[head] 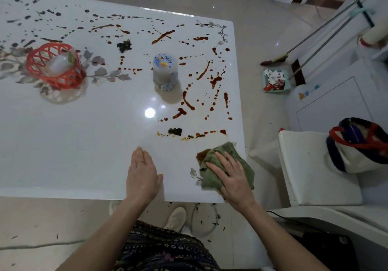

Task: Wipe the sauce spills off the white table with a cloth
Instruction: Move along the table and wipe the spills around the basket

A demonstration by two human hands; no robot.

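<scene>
The white table (pixel 73 144) is spattered with brown-red sauce spills (pixel 215 80) over its right and far parts, plus dark green clumps (pixel 175 131). A green cloth (pixel 228 151), stained brown at one corner, lies at the near right corner. My right hand (pixel 231 178) presses flat on the cloth, fingers spread. My left hand (pixel 142 174) rests flat on the bare tabletop to the left of the cloth, holding nothing.
A plastic jar (pixel 164 71) stands among the spills mid-table. A red lattice basket (pixel 55 65) sits at the left. Right of the table are a white chair (pixel 310 165) with a bag (pixel 361 144), a small bin (pixel 276 80) and broom handles.
</scene>
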